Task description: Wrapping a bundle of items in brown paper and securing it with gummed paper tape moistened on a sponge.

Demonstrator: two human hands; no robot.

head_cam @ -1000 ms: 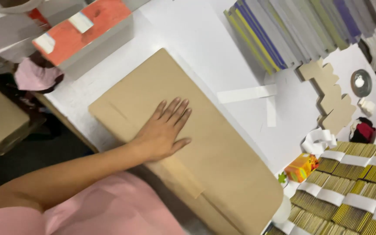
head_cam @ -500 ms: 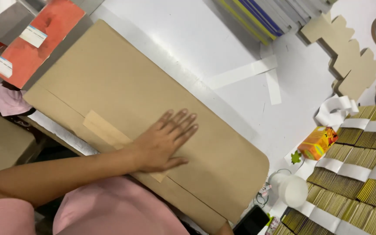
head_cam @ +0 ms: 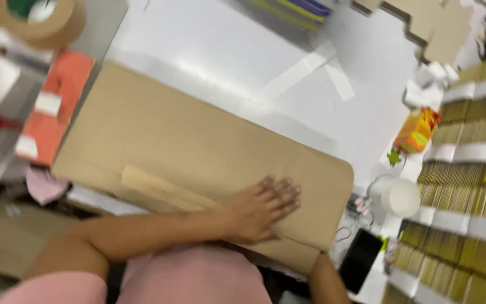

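A large flat brown cardboard sheet (head_cam: 198, 141) with rounded corners lies across the white table's near edge. A paler strip of brown tape (head_cam: 158, 188) runs along its near side. My left hand (head_cam: 262, 208) rests palm down on the sheet near its right end, fingers spread flat and holding nothing. My right forearm (head_cam: 324, 281) comes up from below at the sheet's near right corner. The right hand itself is hidden behind the cardboard's edge.
A roll of brown tape (head_cam: 40, 19) and an orange box (head_cam: 57, 101) sit at the left. White strips (head_cam: 299, 73) lie on the table. To the right are a small orange carton (head_cam: 417, 129), a white round tub (head_cam: 400, 197), a black phone (head_cam: 361, 259) and banded yellow stacks (head_cam: 468, 169).
My left hand has slid along the cardboard toward its right end, staying flat on it. The view has swung left, bringing the tape roll in.
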